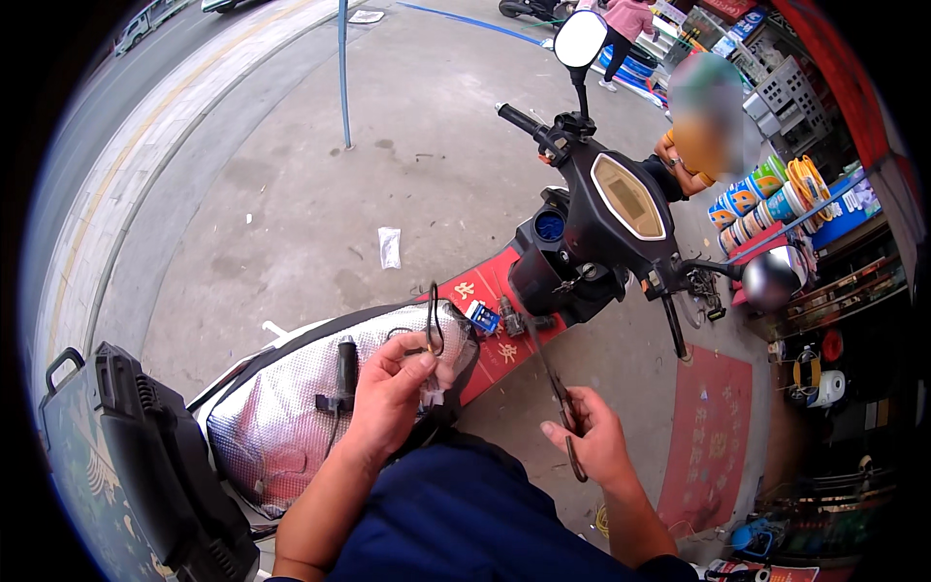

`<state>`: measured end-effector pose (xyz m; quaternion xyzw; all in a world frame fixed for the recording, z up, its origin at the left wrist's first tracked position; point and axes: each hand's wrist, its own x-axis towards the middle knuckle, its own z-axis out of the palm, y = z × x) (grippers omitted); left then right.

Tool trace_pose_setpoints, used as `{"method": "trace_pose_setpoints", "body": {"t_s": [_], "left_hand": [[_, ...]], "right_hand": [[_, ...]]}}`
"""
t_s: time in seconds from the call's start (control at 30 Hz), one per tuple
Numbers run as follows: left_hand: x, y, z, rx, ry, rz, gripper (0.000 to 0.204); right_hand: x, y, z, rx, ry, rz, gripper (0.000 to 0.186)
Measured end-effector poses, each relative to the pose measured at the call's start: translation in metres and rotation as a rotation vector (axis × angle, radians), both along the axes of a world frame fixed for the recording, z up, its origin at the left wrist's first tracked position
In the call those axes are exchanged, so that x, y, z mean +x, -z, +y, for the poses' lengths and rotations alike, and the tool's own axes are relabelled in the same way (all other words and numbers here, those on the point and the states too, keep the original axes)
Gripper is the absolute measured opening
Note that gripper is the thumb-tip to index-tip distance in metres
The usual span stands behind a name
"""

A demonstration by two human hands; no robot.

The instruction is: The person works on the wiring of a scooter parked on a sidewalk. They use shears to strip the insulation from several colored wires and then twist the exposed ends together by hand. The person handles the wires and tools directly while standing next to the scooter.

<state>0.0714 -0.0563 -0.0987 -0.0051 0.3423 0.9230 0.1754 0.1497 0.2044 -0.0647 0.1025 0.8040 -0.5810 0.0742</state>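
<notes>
My left hand (pixel 393 398) pinches a looped black cable (pixel 435 318); a small translucent piece hangs by its fingertips, too small to make out. My right hand (pixel 596 441) grips a long dark scissor-like tool (pixel 551 369) pointing up and away. Below the left hand is the scooter's seat with a silver padded cover (pixel 272 417), on which lies a loose black handlebar grip (pixel 346 373) with a cord. On the red footboard mat (pixel 495 388) sit a small blue-and-white package (pixel 482 315) and dark cylindrical parts (pixel 511 312); what they are is unclear.
The scooter's handlebar and display (pixel 626 194) are ahead, a black rear box (pixel 145 456) at left. A person in orange (pixel 698 145) sits beyond; another in pink (pixel 626 19) stands farther back. A blue pole (pixel 344 87), road and stacked shop goods (pixel 756 204) surround the pavement.
</notes>
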Motion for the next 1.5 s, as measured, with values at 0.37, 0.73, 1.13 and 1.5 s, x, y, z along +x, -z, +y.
{"method": "trace_pose_setpoints", "body": {"t_s": [0.37, 0.73, 1.13, 1.5], "left_hand": [[0.012, -0.004, 0.013, -0.107, 0.108, -0.058, 0.009], [0.018, 0.003, 0.009, -0.175, 0.179, -0.058, 0.012], [0.015, -0.011, 0.025, -0.882, -0.029, 0.253, 0.006], [0.022, -0.022, 0.009, -1.036, -0.038, 0.432, 0.004]], "right_hand": [[-0.048, 0.007, -0.085, -0.396, -0.142, 0.098, 0.036], [-0.046, 0.004, -0.078, -0.593, -0.241, 0.07, 0.024], [-0.053, -0.006, -0.078, -0.707, -0.226, 0.062, 0.013], [-0.058, 0.013, -0.073, -1.151, -0.178, -0.15, 0.013]]}}
